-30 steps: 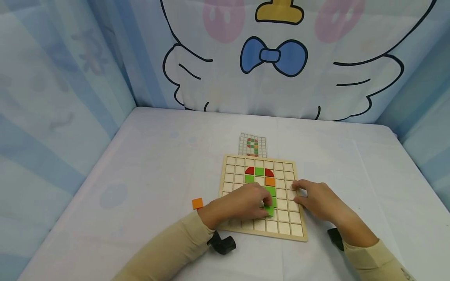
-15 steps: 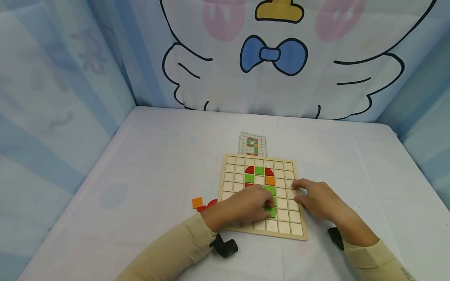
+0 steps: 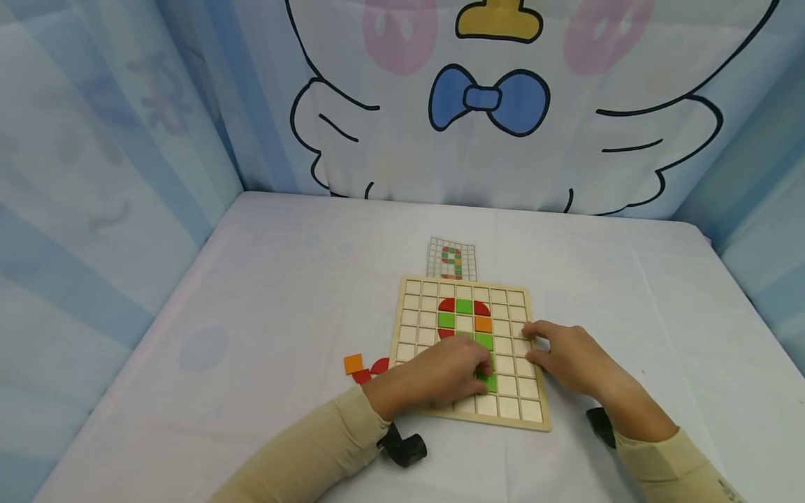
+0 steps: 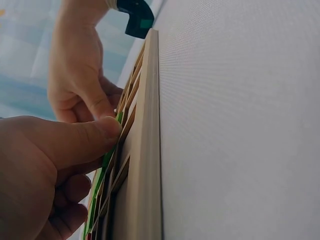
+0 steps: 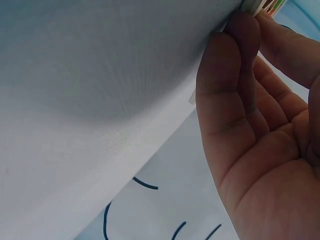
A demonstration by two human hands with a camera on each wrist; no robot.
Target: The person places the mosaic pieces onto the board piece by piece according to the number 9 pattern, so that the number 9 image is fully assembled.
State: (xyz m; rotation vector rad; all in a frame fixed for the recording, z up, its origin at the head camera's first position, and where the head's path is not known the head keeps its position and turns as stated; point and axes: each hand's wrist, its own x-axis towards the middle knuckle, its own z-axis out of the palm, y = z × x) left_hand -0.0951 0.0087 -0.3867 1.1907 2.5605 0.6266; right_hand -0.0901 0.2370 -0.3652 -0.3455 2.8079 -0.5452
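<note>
My left hand (image 3: 437,370) reaches over the wooden grid board (image 3: 484,418) and pinches a green square tile (image 3: 490,384) at the lower end of a column of coloured tiles. In the left wrist view the thumb presses at the green tile's (image 4: 109,156) edge, close to the grid ridges. My right hand (image 3: 575,360) holds the board's right edge, thumb and fingers at the rim. Green, red and orange tiles form a loop above, including an orange square (image 3: 483,324) and a red rounded tile (image 3: 481,309). The left hand covers part of the pattern.
Behind the board lies a pattern card (image 3: 468,254), partly tucked under it. Left of the board rest a loose orange square (image 3: 353,363) and red rounded pieces (image 3: 380,365). A white cloth (image 3: 283,293) covers the table. Black wrist devices (image 3: 409,449) sit at both wrists.
My left hand has shifted slightly right and towards me with the green tile. Red pieces beside the board and more of the tile loop have come into view. The right hand stays put.
</note>
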